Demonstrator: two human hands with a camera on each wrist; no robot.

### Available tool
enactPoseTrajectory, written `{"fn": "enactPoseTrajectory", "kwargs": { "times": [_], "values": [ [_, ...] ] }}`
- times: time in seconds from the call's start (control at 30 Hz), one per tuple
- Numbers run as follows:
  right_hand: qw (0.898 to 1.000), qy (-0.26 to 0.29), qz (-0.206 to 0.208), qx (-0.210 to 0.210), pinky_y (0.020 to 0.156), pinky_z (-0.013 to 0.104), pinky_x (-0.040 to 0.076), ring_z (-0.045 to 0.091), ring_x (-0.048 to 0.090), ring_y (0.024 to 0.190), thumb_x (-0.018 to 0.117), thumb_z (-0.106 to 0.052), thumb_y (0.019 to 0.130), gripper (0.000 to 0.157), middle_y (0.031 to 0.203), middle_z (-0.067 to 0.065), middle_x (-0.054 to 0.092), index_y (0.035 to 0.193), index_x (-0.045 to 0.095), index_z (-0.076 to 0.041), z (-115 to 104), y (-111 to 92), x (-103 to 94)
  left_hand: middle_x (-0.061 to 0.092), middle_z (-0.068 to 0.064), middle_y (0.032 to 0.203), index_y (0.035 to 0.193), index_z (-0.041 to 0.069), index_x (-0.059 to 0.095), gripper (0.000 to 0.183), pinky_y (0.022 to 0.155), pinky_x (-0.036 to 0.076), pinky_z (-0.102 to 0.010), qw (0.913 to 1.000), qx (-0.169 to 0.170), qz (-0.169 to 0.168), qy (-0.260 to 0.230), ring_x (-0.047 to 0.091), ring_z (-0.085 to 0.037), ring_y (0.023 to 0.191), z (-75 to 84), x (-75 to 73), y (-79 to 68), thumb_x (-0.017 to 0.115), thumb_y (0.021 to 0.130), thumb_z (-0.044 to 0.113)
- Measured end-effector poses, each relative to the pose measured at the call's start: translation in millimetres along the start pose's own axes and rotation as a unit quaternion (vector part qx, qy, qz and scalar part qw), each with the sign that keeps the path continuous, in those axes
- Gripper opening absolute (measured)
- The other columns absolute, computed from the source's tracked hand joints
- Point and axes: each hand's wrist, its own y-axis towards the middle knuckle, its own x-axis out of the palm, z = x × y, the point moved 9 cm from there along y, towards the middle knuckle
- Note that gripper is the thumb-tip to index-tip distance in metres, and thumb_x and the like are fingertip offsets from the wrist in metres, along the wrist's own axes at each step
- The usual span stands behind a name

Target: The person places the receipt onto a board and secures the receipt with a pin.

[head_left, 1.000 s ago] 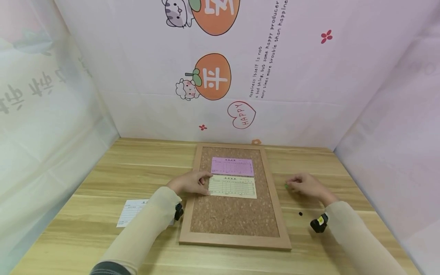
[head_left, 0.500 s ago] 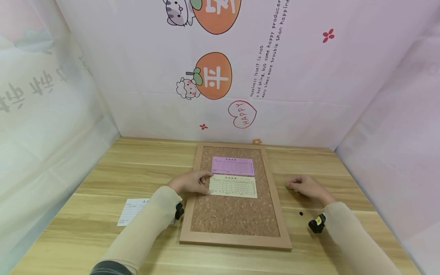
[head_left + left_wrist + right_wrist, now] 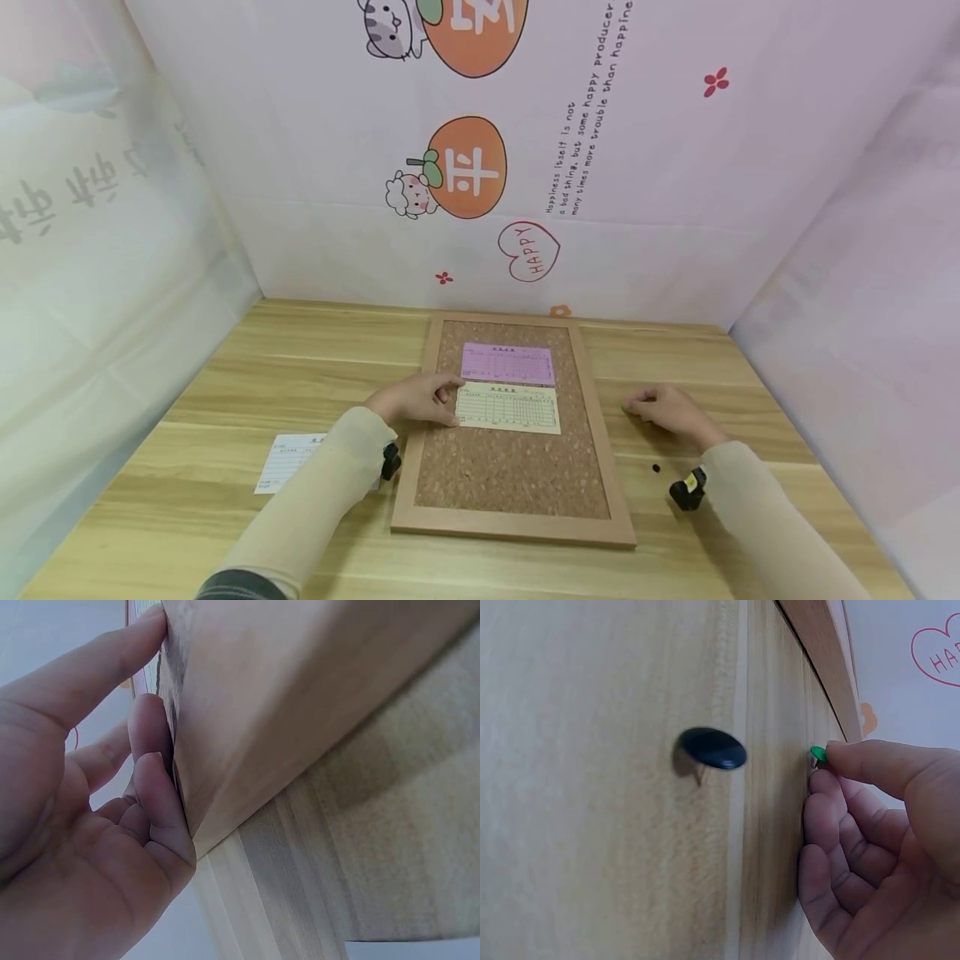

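Note:
On the framed corkboard (image 3: 510, 479) lies a pale yellow printed slip (image 3: 510, 410), just below a pink slip (image 3: 507, 363). My left hand (image 3: 414, 397) reaches over the board's left frame, thumb and forefinger spread against the yellow slip's left edge; its other fingers rest by the frame. To the right of the board, my right hand (image 3: 667, 410) is low over the table. In the right wrist view its thumb and forefinger pinch a green thumbtack (image 3: 819, 754). Near that hand a black thumbtack (image 3: 714, 748) lies on the wood with its point down.
A white printed slip (image 3: 287, 463) lies on the wooden table (image 3: 337, 350) left of the board, partly covered by the left sleeve. Behind the table rises a printed cloth backdrop (image 3: 637, 275), with cloth along both sides too.
The right hand has turned slightly, and the green thumbtack no longer shows clearly in the head view. The left hand and the slips stay where they were.

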Motion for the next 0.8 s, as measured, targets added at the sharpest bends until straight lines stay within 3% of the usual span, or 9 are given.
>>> {"fn": "enactPoseTrajectory", "kwargs": {
  "times": [0.23,0.5,0.8],
  "values": [
    [1.0,0.006,-0.008,0.003,0.069,0.033,0.05,0.019,0.057,0.08,0.061,-0.024,0.102,0.031,0.086,0.005,0.064,0.109,0.071,0.005,2.1,2.3,-1.0,0.053,-0.006,0.103,0.148,0.006,0.047,0.071,0.081,0.042,-0.035,1.0,0.007,-0.004,-0.003,0.047,-0.019,0.093,-0.5,0.4,0.6,0.081,0.087,0.019],
    [0.999,0.032,-0.017,0.013,0.078,0.036,0.055,0.021,0.064,0.089,0.065,-0.016,0.098,0.027,0.098,0.01,0.069,0.109,0.07,0.008,-4.0,-0.5,-4.0,0.053,-0.005,0.102,0.148,0.006,0.047,0.07,0.079,0.042,-0.034,1.0,0.006,-0.006,-0.001,0.047,-0.019,0.092,-0.3,1.2,0.5,0.081,0.088,0.02],
    [0.998,0.065,-0.025,0.004,0.076,0.032,0.057,0.022,0.066,0.089,0.062,-0.009,0.099,0.026,0.101,0.015,0.071,0.111,0.066,0.014,-11.5,0.2,-3.8,0.053,-0.005,0.103,0.148,0.007,0.047,0.07,0.081,0.042,-0.035,0.9999,0.005,-0.007,-0.007,0.047,-0.019,0.094,0.2,1.9,0.0,0.08,0.088,0.019]
  ]
}}
